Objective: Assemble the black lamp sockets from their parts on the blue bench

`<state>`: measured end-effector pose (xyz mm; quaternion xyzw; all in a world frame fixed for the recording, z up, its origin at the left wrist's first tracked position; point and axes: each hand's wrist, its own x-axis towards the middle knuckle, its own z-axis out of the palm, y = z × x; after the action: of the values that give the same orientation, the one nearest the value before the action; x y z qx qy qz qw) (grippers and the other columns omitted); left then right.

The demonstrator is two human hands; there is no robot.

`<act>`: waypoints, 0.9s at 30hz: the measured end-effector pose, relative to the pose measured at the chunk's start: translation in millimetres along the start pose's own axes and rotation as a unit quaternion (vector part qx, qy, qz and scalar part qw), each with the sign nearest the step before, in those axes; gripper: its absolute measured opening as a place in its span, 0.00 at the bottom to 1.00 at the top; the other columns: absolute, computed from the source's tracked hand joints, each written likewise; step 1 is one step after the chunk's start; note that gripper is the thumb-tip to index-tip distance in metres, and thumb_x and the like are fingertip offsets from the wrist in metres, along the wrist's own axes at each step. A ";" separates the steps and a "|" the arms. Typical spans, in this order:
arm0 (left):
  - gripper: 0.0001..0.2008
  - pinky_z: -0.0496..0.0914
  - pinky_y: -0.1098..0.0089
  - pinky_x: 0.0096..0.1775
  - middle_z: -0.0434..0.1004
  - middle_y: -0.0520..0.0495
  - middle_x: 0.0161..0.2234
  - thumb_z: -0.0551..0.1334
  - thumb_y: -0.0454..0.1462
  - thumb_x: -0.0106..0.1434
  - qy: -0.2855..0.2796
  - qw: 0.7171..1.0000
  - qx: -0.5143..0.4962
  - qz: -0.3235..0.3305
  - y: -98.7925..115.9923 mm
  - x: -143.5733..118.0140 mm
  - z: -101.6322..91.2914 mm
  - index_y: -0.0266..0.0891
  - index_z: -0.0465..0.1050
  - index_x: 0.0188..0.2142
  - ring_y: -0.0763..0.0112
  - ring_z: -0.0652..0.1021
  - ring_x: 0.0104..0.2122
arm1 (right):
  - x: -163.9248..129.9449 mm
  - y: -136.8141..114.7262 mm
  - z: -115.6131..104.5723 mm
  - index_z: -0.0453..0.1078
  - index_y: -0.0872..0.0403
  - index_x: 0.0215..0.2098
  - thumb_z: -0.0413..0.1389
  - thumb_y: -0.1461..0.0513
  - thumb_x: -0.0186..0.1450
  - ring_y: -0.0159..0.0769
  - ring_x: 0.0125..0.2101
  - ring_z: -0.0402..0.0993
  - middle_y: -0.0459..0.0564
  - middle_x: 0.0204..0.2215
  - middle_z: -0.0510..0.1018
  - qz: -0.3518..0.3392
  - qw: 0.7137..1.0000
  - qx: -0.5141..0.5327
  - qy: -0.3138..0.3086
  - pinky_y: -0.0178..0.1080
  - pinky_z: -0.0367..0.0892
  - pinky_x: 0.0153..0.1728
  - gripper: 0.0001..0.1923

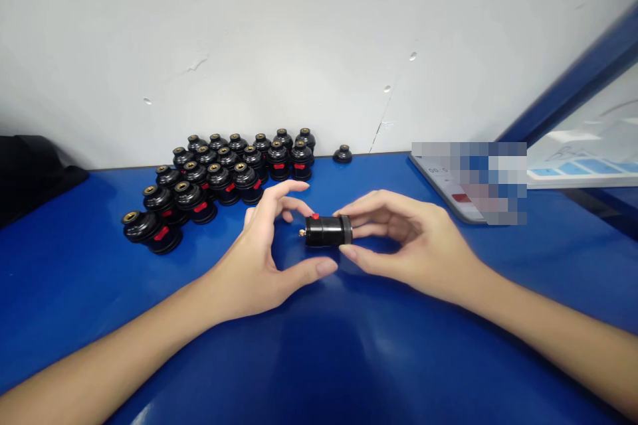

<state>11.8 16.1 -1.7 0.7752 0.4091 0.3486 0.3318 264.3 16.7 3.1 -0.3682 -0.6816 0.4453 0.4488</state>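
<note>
Tabletop (319, 358) runs wide on your side of the grip, so that's your elbow room; its back edge meets the pale wall (299, 33) beyond your fingers. Past your left hand (264, 252), off to the left, you've got a tight bunch of black sockets (222, 187) with brass-lined tops, and that's what crowds that side. One lone black cap (342, 156) sits beyond the grip near the wall, and a flat device (443, 187), partly pixelated, lies past your right hand (423, 232). Your right thumb and fingers pinch the black cylinder (325, 231) by its ridged end; your left is spread around the other end, can't tell if a fingertip touches. It's lying sideways between your hands, glossy, red tab (316, 216) on top, gold-coloured tip (302, 233) pointing left.
</note>
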 end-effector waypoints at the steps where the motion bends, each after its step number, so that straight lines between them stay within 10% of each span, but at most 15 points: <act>1: 0.32 0.62 0.49 0.60 0.77 0.45 0.52 0.67 0.48 0.73 -0.008 1.000 -0.005 -0.020 -0.2 0.5 0.3 0.52 0.54 0.69 0.55 0.73 0.53 | -0.3 0.1 -0.2 0.81 0.50 0.46 0.76 0.62 0.58 0.43 0.42 0.90 0.47 0.42 0.89 0.000 1.000 0.000 -0.003 0.42 0.87 0.50 0.19; 4: 0.22 0.61 0.49 0.59 0.78 0.49 0.42 0.59 0.47 0.79 -0.026 0.999 -0.013 -0.040 -1.3 1.8 0.3 0.50 0.57 0.66 0.59 0.75 0.46 | -1.0 0.8 -0.4 0.81 0.50 0.46 0.76 0.62 0.58 0.43 0.42 0.90 0.47 0.42 0.89 -0.007 1.000 -0.006 -0.010 0.43 0.87 0.51 0.19; 9: 0.45 0.63 0.53 0.59 0.73 0.44 0.59 0.78 0.45 0.62 0.005 1.000 -0.004 0.019 -0.8 1.1 -1.2 0.55 0.52 0.70 0.55 0.72 0.56 | 0.1 2.1 0.8 0.81 0.50 0.47 0.76 0.62 0.58 0.43 0.43 0.90 0.47 0.43 0.88 -0.006 1.000 -0.008 0.000 0.43 0.87 0.51 0.19; 14: 0.18 0.64 0.52 0.55 0.78 0.49 0.39 0.53 0.50 0.81 -0.024 0.998 -0.029 -0.048 2.2 3.0 -1.6 0.47 0.60 0.64 0.60 0.76 0.44 | -0.3 2.1 0.8 0.81 0.49 0.47 0.75 0.62 0.59 0.46 0.44 0.90 0.48 0.44 0.88 -0.017 1.000 -0.010 -0.019 0.47 0.87 0.52 0.18; 20: 0.41 0.63 0.54 0.58 0.75 0.45 0.55 0.75 0.44 0.66 0.012 1.000 -0.007 0.012 -0.4 1.4 -0.9 0.52 0.53 0.69 0.57 0.73 0.53 | -0.5 1.4 -0.7 0.81 0.48 0.47 0.75 0.62 0.59 0.43 0.43 0.90 0.47 0.43 0.88 -0.020 1.000 -0.015 -0.009 0.45 0.87 0.52 0.18; 25: 0.20 0.62 0.50 0.57 0.79 0.50 0.39 0.58 0.48 0.79 -0.026 0.999 -0.006 -0.047 0.3 1.9 -0.1 0.49 0.59 0.65 0.59 0.75 0.45 | -0.2 1.6 0.9 0.81 0.49 0.47 0.75 0.63 0.60 0.42 0.43 0.90 0.47 0.43 0.88 -0.022 0.999 -0.018 -0.019 0.44 0.87 0.52 0.18; 27: 0.26 0.63 0.51 0.57 0.79 0.49 0.42 0.65 0.46 0.75 -0.017 0.999 0.006 -0.028 -0.5 1.9 -0.1 0.50 0.58 0.66 0.59 0.75 0.46 | -0.6 2.5 0.6 0.81 0.49 0.47 0.75 0.62 0.60 0.42 0.44 0.89 0.47 0.44 0.88 -0.023 0.999 -0.019 -0.015 0.44 0.87 0.52 0.18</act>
<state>12.3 18.0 -1.5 0.7711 0.4272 0.3237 0.3437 264.2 16.8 0.5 -0.3544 -0.7045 0.4277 0.4418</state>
